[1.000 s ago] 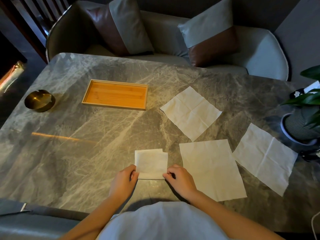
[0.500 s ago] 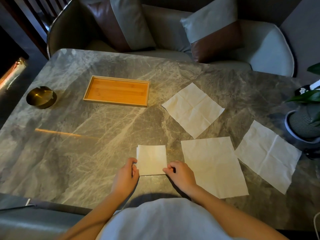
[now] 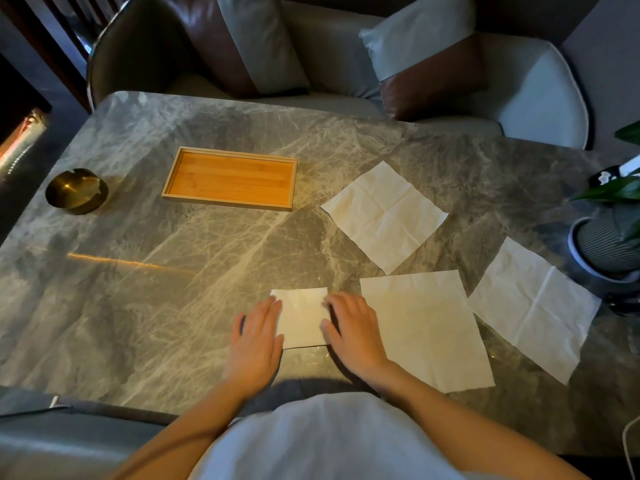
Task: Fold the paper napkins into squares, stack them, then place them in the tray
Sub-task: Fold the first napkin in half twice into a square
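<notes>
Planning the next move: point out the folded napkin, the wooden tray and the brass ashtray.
folded napkin [image 3: 303,315], head view, on its bare middle between the hands.
wooden tray [image 3: 230,179], head view, on its bare floor.
brass ashtray [image 3: 77,191], head view, on its bowl.

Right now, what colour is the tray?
Orange-brown wood, the tray, seen best from the head camera.

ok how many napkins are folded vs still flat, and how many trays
folded napkin: 1
flat napkins: 3
wooden tray: 1
total: 5
</notes>
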The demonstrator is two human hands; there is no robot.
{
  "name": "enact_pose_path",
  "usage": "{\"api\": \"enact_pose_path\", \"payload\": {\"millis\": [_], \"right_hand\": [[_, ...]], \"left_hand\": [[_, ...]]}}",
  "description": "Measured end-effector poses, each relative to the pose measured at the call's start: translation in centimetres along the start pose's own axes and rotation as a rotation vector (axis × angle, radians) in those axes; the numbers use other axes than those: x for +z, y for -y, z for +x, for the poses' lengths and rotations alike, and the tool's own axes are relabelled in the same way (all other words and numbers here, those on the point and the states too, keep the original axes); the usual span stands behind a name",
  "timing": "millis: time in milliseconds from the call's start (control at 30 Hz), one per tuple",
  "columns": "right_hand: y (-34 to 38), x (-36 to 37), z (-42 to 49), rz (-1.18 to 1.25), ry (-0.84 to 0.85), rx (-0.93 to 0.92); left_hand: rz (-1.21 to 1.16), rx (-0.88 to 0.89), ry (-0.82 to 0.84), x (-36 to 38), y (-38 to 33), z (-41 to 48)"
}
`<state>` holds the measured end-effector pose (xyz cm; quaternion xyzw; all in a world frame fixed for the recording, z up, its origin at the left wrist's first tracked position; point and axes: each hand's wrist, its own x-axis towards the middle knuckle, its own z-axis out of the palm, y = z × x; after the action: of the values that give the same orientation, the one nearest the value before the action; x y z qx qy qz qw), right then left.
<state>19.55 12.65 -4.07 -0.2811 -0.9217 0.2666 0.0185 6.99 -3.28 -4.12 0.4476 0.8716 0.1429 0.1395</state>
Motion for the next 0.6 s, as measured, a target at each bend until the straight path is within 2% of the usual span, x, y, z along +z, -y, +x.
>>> {"api": "enact_pose_path", "payload": {"millis": [67,167,267,600], "right_hand": [[1.3,1.0,0.9,-0.214,0.156,-0.151],[1.6,2.8,1.5,-0.354,0.321,-0.171],[0.5,3.2,1.8,-0.425,0.353,-0.181],[-2.4,2.5,1.2,-0.449,0.369,-0.169]], "left_hand": [[0.141,0.059,0.087,0.3,-1.0,0.9],[0.269,0.03,0.223,1.3,-1.4,1.3],[0.289,-0.013,0.273,1.7,-0.6,1.3],[0.259,-0.042,0.284,2.5,2.2,0.5]]}}
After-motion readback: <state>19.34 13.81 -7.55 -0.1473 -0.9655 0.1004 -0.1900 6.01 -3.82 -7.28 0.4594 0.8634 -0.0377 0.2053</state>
